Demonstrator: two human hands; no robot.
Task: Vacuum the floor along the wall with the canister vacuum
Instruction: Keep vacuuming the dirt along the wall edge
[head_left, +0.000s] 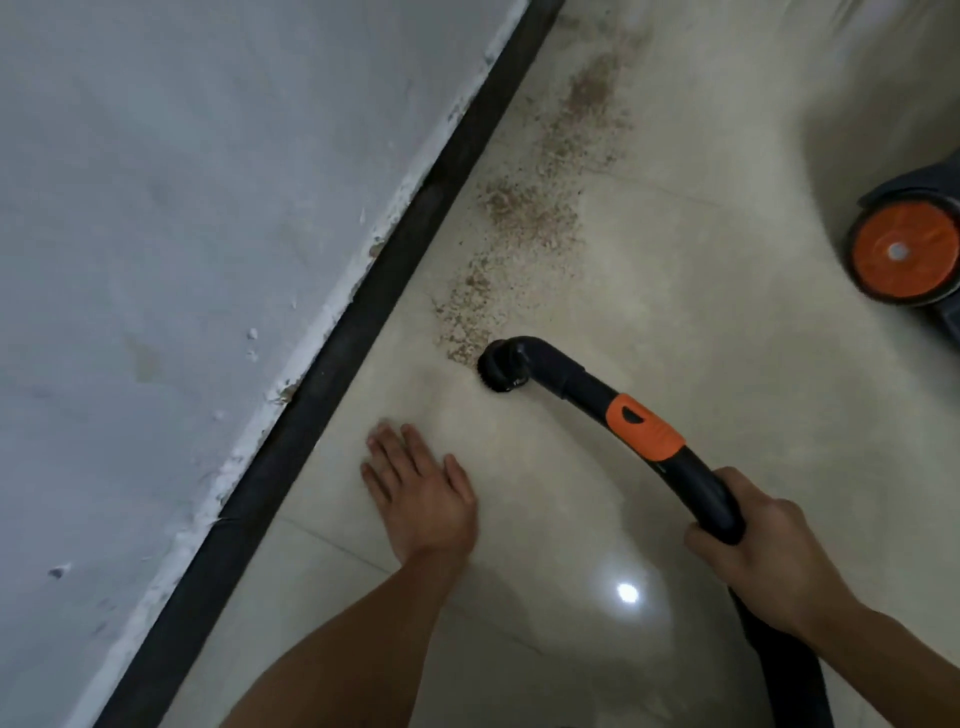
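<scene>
A black vacuum hose handle (644, 431) with an orange collar curves down to a round brush nozzle (501, 370) that touches the pale tiled floor (675, 291). My right hand (763, 551) is shut around the handle's rear end. The nozzle sits at the near end of a brown trail of dirt (524, 213) that runs along the dark skirting (415, 218) under the white wall (182, 208). My left hand (421, 488) lies flat on the floor, fingers spread, between the nozzle and the skirting, holding nothing.
The canister vacuum (906, 254), grey with an orange wheel, stands at the right edge, partly out of frame. A bright light reflection (627, 592) shows on the tiles between my arms. The wall's lower edge is chipped.
</scene>
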